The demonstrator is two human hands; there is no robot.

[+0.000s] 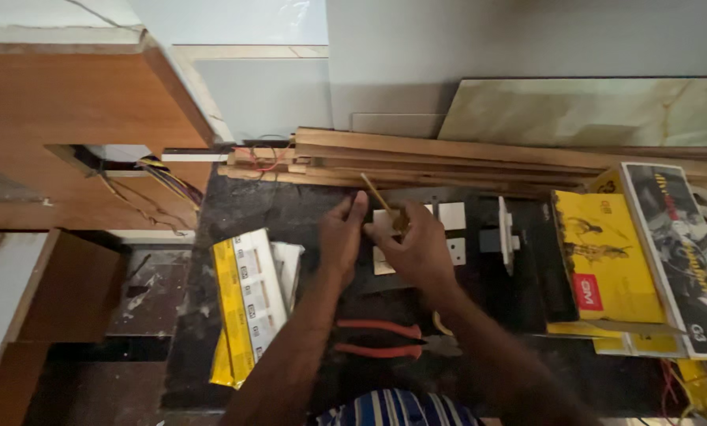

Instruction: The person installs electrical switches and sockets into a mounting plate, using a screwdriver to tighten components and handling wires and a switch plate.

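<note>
Overhead, head view: both hands meet over a dark stone countertop (235,213), near its back edge. Left hand (339,237) lies flat, fingers pressing down on a white switch plate (385,237) that sits on a dark plate frame just in front of the stacked wooden strips (448,162). Left hand grasps nothing; it only pins the plate. Right hand (417,244) is clenched around a thin yellow-handled screwdriver (379,193), shaft tilted up and away toward the back edge, tip hidden under the fist; whether the tip touches the plate cannot be told.

Beside the right hand, toward the right edge, more white switch modules (453,214) lie on the same dark frame, one standing on its edge (505,233).

Near the front edge, just behind the person's striped shirt (397,410), a pair of red-handled pliers (377,339) lies flat between the two forearms, untouched.

At the left edge of the countertop, a yellow-and-white packet of switch parts (247,304) lies lengthwise, well apart from the hands.

At the right edge, a stack of yellow cartons (602,268) with a black-and-white box (681,252) overlapping it.

Back edge: wooden strips stacked lengthwise against the grey wall, a pale marbled tile (590,110) leaning behind them. Loose red and yellow wires (164,181) come out of an opening in the brown wooden panel (69,102) at the back left corner.
</note>
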